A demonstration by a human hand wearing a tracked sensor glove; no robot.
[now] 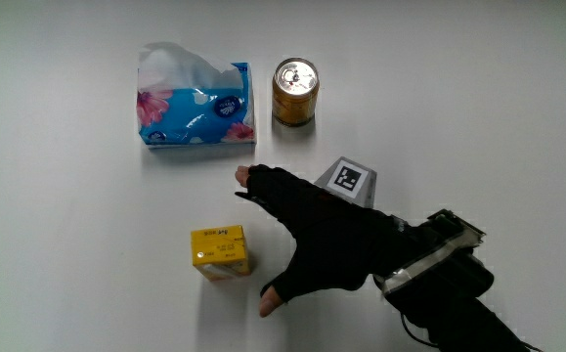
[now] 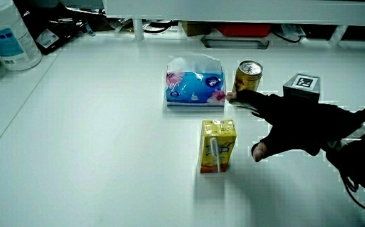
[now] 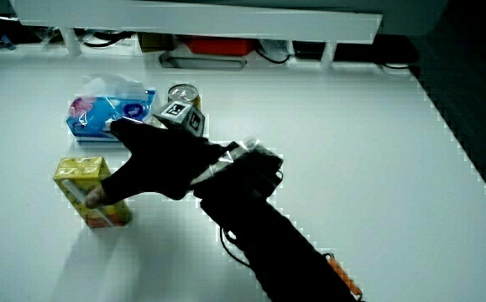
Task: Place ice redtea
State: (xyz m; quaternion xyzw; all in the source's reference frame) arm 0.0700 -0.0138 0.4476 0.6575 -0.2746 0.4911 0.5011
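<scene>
Yellow drink carton (image 1: 221,252); gold can (image 1: 294,92); blue tissue pack (image 1: 195,110) with pink flowers; black-gloved hand (image 1: 317,239); white table (image 1: 87,244).

Cut off at frame edge: forearm (image 1: 454,288), bottle (image 2: 5,34). Partly hidden by cube (image 3: 185,117): can (image 3: 180,90). Too small to read: print on yellow carton (image 1: 220,251).

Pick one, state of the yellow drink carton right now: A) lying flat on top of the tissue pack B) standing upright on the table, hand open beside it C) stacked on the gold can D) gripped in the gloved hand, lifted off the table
B: the yellow drink carton stands upright on the table, with the hand beside it, fingers spread and holding nothing.
</scene>
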